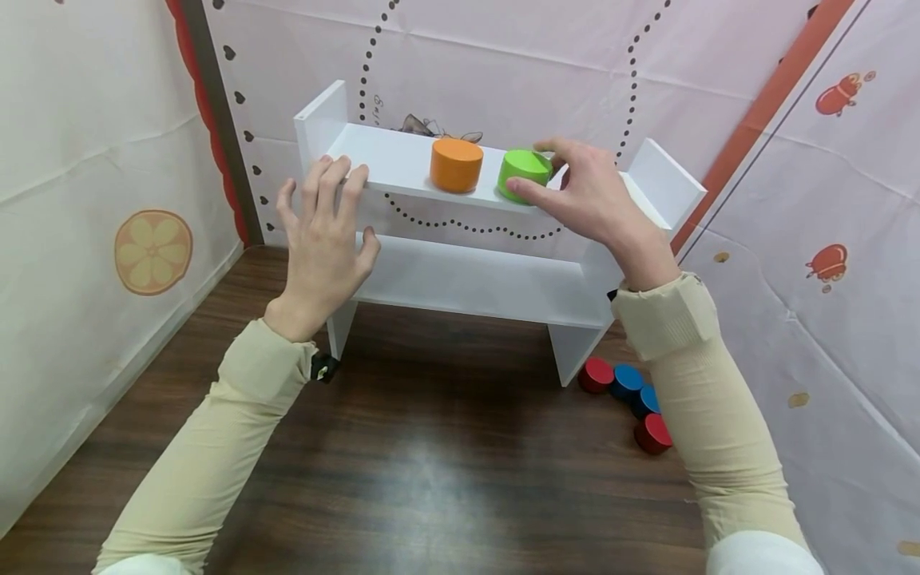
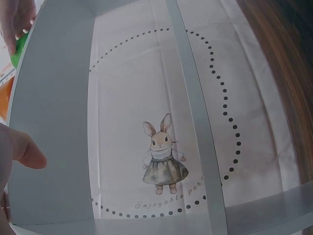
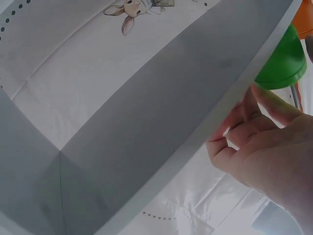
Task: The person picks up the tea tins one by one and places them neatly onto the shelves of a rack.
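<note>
On top shelf (image 1: 402, 164): orange cylinder (image 1: 456, 164) placed; right hand (image 1: 589, 200) pinching green cylinder (image 1: 524, 174). Left hand (image 1: 323, 235) spread, steadying edge. Probably four discs (image 1: 628, 395) left on floor.

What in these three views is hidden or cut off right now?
- Head view: right sleeve covers part of the red and blue discs; their count is unclear.
- Left wrist view: shelf board hides most of the green cylinder.
- Right wrist view: orange cylinder cut by the frame edge.
</note>
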Demonstrator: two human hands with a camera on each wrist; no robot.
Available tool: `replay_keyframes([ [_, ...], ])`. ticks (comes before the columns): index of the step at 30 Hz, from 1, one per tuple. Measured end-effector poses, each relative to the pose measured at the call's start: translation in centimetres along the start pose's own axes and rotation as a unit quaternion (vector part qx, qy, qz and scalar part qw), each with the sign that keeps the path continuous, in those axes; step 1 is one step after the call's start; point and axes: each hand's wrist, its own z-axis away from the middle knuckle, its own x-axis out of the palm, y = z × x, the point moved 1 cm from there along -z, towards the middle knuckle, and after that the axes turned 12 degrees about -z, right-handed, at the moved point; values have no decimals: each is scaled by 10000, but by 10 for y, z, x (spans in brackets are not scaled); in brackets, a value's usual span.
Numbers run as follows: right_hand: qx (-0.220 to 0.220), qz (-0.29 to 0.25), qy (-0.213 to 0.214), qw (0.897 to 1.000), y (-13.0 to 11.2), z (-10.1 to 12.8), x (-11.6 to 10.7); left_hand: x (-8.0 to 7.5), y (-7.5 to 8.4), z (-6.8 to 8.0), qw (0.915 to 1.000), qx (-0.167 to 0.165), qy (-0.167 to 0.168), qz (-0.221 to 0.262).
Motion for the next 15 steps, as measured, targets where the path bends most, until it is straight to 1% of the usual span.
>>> replay_keyframes([
  [3, 17, -86, 164, 9998, 2, 9, -4, 0, 0, 0, 10000, 10, -7, -5],
  [6, -125, -157, 423, 9989, 8, 22, -7, 0, 0, 0, 10000, 16, -14, -14],
  [9, -452, -187, 701, 9963, 18, 35, -8, 0, 1, 0, 10000, -4, -18, -34],
  [13, -879, -196, 1086, 9900, 34, 54, -7, 0, 0, 1, 10000, -43, -51, -52],
  [15, -977, -159, 1288, 9867, 42, 65, -6, 0, 0, 1, 10000, -43, -69, -48],
])
